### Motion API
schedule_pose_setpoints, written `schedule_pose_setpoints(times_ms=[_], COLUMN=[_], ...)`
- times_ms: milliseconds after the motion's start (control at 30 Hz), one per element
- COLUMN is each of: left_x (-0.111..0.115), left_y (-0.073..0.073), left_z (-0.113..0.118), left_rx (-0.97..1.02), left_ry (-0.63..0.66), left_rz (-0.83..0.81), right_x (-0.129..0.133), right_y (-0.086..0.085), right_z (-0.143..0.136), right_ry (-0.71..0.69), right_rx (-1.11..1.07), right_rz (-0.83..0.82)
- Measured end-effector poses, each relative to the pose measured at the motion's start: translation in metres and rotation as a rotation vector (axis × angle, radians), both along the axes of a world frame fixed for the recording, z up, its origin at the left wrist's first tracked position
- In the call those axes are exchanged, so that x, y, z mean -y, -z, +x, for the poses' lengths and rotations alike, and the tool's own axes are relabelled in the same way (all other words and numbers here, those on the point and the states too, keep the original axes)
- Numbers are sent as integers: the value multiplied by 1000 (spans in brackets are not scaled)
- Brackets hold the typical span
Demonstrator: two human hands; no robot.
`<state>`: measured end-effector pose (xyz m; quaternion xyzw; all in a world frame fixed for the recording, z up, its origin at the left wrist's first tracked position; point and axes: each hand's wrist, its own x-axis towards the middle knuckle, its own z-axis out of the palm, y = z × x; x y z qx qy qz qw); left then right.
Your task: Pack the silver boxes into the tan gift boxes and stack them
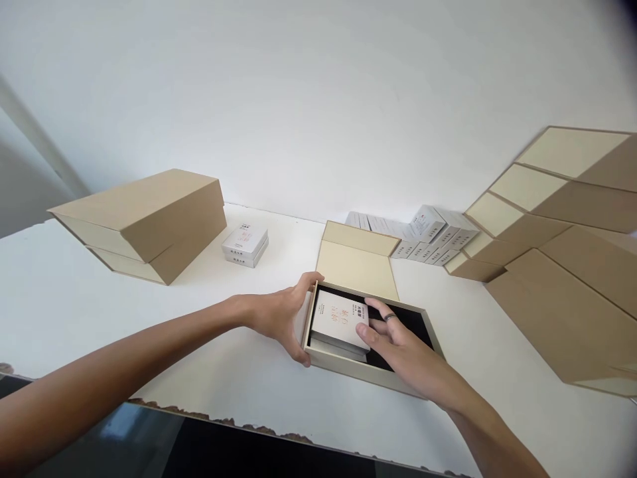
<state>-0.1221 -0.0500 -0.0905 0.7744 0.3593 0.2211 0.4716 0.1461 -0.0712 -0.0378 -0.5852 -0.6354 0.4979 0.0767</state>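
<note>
A beige gift box [343,372] with a black lining lies open before me, its cream lid flap [355,271] folded back toward the wall. My left hand [279,320] spans the left end of this box, thumb at the near corner and fingers at the far corner, gripping it. Inside the left part sits a white small carton [338,315] with orange print, on top of another white carton. My right hand [398,340], a ring on one finger, reaches into the box and closes on the right end of the upper carton; some fingertips are hidden.
Two stacked white cartons [245,240] stand at the back left, beside closed beige boxes [174,219]. Rows of white cartons [428,226] line the wall to the right. Several open beige boxes [557,219] pile up at far right. The white table's chipped near edge [219,419] runs below my arms.
</note>
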Motion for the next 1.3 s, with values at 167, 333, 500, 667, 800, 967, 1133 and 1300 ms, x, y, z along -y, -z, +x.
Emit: schedule_pose_setpoints(times_ms=[167,333,500,667,800,967,1133,1300], left_x=[3,4,5,7,9,16,18,-3], left_y=[10,13,10,7,9,1,-25,-28], left_z=[0,-2,-1,1,1,-9,-36,-70], left_rx=[65,75,154,222,259,234,17,-249], left_ry=[-32,-44,-10,6,5,-24,-591,-1152], left_rz=[55,74,58,21,-5,-11,131,221], right_x=[-4,-12,-8,-2,0,0,-2,10], right_y=[8,10,2,-1,-1,6,15,17], right_z=[-4,7,1,-9,-11,-8,-2,9], right_ry=[21,-123,-218,-185,-184,-160,-139,-98], right_rx=[-2,-62,73,160,163,205,119,144], right_rz=[23,-14,34,104,97,137,105,150])
